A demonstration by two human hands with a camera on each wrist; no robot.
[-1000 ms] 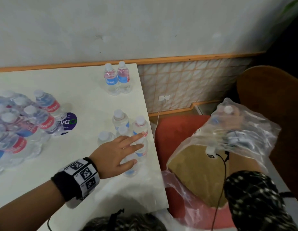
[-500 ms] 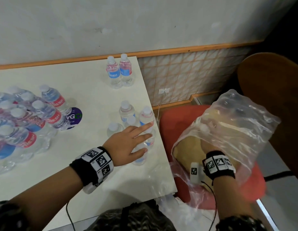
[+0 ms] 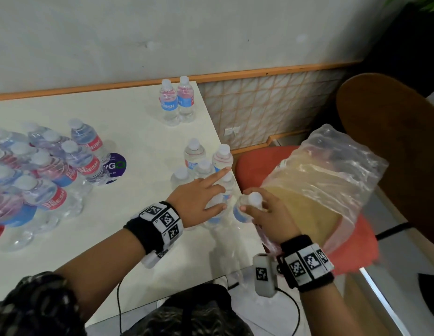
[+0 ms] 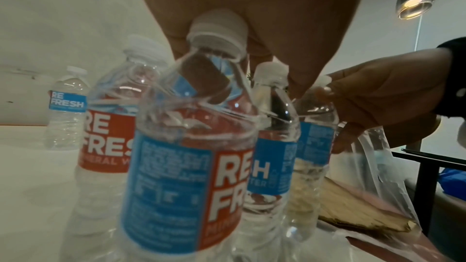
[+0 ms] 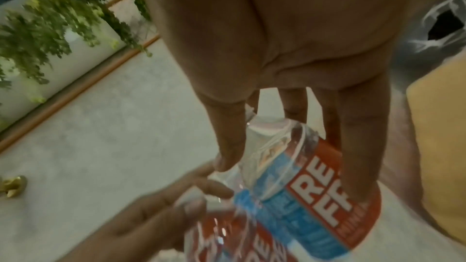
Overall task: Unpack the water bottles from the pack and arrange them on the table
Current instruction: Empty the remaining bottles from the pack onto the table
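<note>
Between the thumb and fingers of the right hand (image 3: 269, 214), a small water bottle (image 3: 245, 209) was held near its white cap. The fingers (image 5: 358, 146) were curled round its clear, ridged plastic. "RE FRESH" was printed in white on its red and blue label. The bottle was tilted, with its cap up toward the palm and its bottom down toward the table edge (image 3: 250, 251).

Under the left hand (image 3: 199, 202), a group of bottles (image 3: 194, 154) was stood upright, caps up. Its fingers (image 3: 218, 173) were spread apart and nearly straight, laid over the caps. The same "RE FRESH" words were seen there, with small print that could not be read.

Behind the right fingers, the crinkly clear plastic pack (image 3: 332, 175) was seen on a red chair (image 3: 254, 161).
</note>
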